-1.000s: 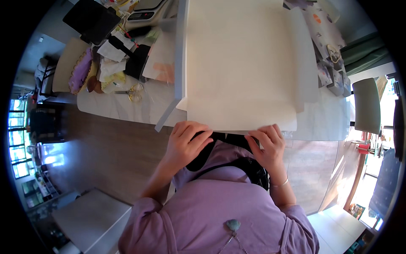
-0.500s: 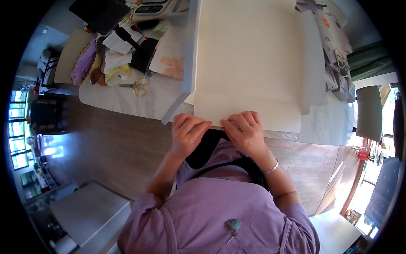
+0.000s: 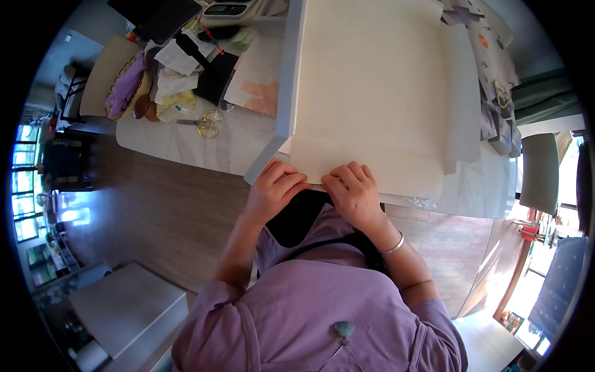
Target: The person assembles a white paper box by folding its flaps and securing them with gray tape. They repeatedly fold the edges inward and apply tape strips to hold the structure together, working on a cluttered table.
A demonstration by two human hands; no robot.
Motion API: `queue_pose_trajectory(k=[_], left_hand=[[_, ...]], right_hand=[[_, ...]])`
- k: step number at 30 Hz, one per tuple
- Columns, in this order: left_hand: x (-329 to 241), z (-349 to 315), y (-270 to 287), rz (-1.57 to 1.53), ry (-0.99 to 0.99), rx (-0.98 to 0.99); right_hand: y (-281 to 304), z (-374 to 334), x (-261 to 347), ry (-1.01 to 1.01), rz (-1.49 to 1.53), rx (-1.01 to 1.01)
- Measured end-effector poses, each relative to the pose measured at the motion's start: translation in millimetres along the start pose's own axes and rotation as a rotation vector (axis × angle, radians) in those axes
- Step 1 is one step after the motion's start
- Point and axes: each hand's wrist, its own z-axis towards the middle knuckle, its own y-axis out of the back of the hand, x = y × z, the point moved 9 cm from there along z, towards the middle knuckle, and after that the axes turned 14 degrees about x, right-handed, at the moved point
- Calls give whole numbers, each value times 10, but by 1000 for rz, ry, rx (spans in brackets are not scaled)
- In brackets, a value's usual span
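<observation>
A large cream sheet, paper or thin card (image 3: 372, 93), covers the table in front of me. A pale blue-grey raised wall (image 3: 290, 74) stands along its left side and bends outward at the near corner. On the right, a whitish flap (image 3: 465, 93) is folded up. At the near edge, my left hand (image 3: 277, 188) pinches the sheet close to that left corner. My right hand (image 3: 354, 192), with a silver bangle on its wrist, pinches the same edge just to the right. Both hands have bent fingers and nearly touch each other; the fingertips partly hide the edge.
Yellow-handled scissors (image 3: 207, 125) lie on the marble-patterned table (image 3: 235, 149), left of the wall. Behind them are papers, a black pouch (image 3: 215, 79), a purple-lined basket (image 3: 126, 90) and a scale (image 3: 228, 10). Small boxes (image 3: 499, 133) sit at the right edge.
The sheet and the table things appear slightly further right and lower. Both hands keep pinching the near edge, the left drawn slightly left and the right shifted slightly left too.
</observation>
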Motion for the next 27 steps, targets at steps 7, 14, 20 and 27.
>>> queue_pose_trajectory(k=[7,14,20,27], left_hand=[[82,-24,9,-48,36,16],[142,58,3,-74,135,106],[198,80,22,-57,159,148],[-196,222,-111,33,8,159]], right_hand=[[6,59,41,-18,-30,34],[-157,264,117,18,16,35],[81,112,-57,-15,44,114],[209,-132,-186,-42,-87,127]])
